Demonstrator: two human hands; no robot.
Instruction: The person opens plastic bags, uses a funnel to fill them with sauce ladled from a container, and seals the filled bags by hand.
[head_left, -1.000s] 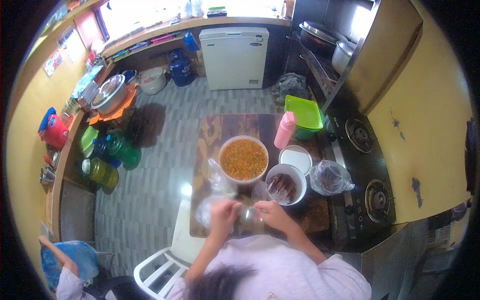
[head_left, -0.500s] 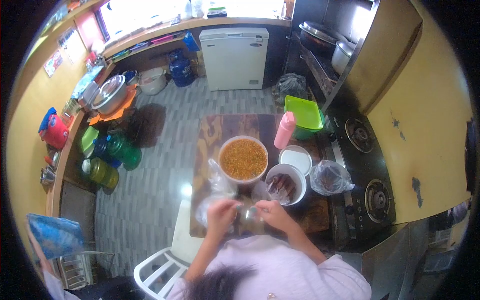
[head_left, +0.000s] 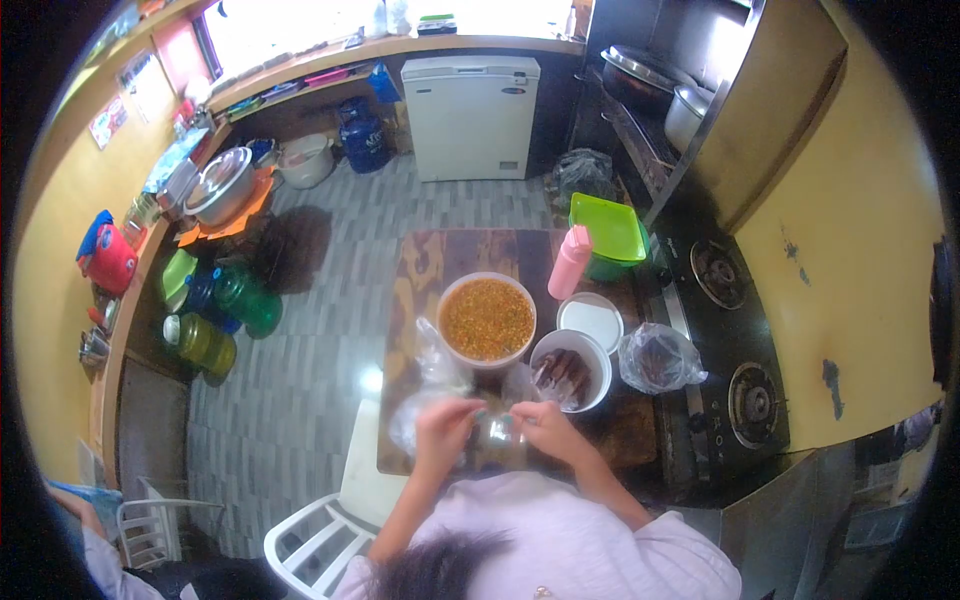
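Observation:
Near the front of the wooden table, my left hand [head_left: 445, 430] and my right hand [head_left: 548, 427] are closed in a pinch on a small clear plastic bag [head_left: 500, 428] stretched between them. Beyond them stands a round tub of orange-brown chunky sauce [head_left: 488, 318]. To the right, a white bucket [head_left: 600, 372] holds dark brown pieces partly wrapped in clear plastic [head_left: 563, 378]. Thin clear plastic bags [head_left: 440, 375] lie on the table beside my left hand. The fingertips and the bag's edges are too small to make out fully.
A white lid [head_left: 591, 320], a pink bottle [head_left: 570, 262], a green container [head_left: 612, 228] and a knotted plastic bag [head_left: 660, 357] line the table's right side. A gas stove [head_left: 722, 340] adjoins it. A white chair [head_left: 325, 540] stands at left; another person's arm [head_left: 85, 515] shows lower left.
The other person's arm at lower left has dropped, and the blue item it holds has moved down, mostly out of view. My hands stay nearly in place, holding the bag.

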